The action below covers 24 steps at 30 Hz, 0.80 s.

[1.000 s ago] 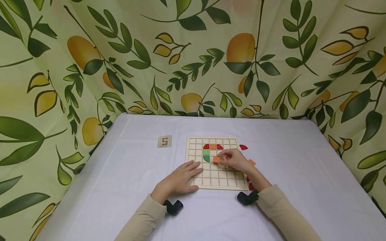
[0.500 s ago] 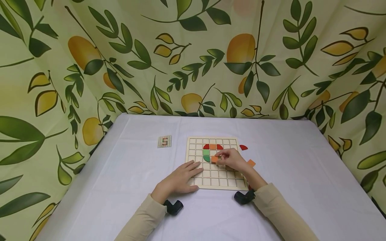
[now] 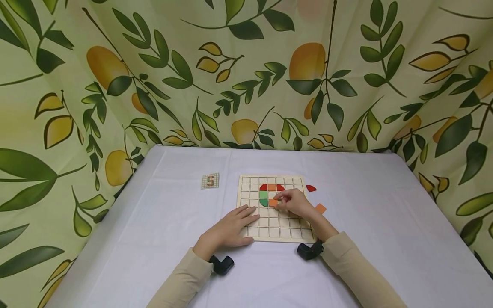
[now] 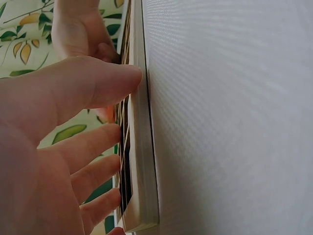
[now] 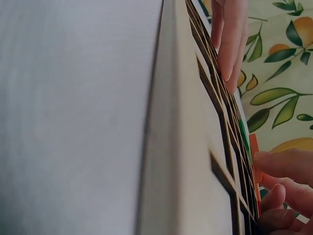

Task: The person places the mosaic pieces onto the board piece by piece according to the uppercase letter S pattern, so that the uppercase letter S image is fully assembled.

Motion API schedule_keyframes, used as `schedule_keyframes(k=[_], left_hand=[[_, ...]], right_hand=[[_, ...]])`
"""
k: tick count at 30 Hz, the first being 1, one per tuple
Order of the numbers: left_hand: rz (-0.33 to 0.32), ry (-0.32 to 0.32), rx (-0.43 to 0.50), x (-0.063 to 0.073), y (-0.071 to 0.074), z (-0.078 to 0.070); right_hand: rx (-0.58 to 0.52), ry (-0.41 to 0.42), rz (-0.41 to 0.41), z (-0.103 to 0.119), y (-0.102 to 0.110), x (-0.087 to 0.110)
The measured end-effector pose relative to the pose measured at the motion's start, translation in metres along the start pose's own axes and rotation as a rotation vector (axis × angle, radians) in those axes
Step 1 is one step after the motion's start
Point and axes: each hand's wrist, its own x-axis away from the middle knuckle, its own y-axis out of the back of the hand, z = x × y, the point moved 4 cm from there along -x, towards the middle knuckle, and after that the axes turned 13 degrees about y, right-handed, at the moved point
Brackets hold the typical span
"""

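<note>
A wooden grid board (image 3: 285, 233) lies on the white table. My right hand (image 3: 295, 202) pinches an orange square tile (image 3: 272, 202) over a cell right of a green quarter-round tile (image 3: 263, 202). In the right wrist view the orange tile (image 5: 254, 152) stands slightly proud of the grid at the fingertips. My left hand (image 3: 231, 226) rests with spread, straight fingers on the board's left side; its thumb (image 4: 117, 81) lies on the near edge. Higher on the board sit a light green square (image 3: 263, 194), an orange square (image 3: 271, 187) and two red quarter-rounds (image 3: 263, 187).
A small pattern card (image 3: 209, 181) with an S-like figure lies left of the board. Right of it are a loose red quarter-round (image 3: 311, 188) and an orange square (image 3: 321, 208). A leaf-patterned curtain (image 3: 246, 85) hangs behind the table.
My right hand has shifted slightly left with the orange tile, which now lines up beside the green quarter-round. The right forearm covers the red pieces near the board's lower right. The left hand stays put.
</note>
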Motion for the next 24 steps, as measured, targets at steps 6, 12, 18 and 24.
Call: schedule_keyframes(k=[6,12,18,24], left_hand=[[-0.003,-0.004,-0.008,-0.0003,-0.0003,0.0004],[0.005,0.004,-0.007,-0.0014,-0.0019,0.0013],[0.003,-0.002,-0.010,-0.0013,-0.0016,0.0010],[-0.001,-0.005,-0.008,-0.0003,-0.0008,0.0006]], right_hand=[[0.022,-0.018,-0.003,0.0001,-0.0004,-0.0014],[0.032,-0.033,-0.009,-0.0001,-0.0008,-0.0020],[0.033,-0.037,-0.015,0.0019,-0.0008,-0.0009],[0.036,-0.037,-0.026,0.0020,-0.0013,-0.0012]])
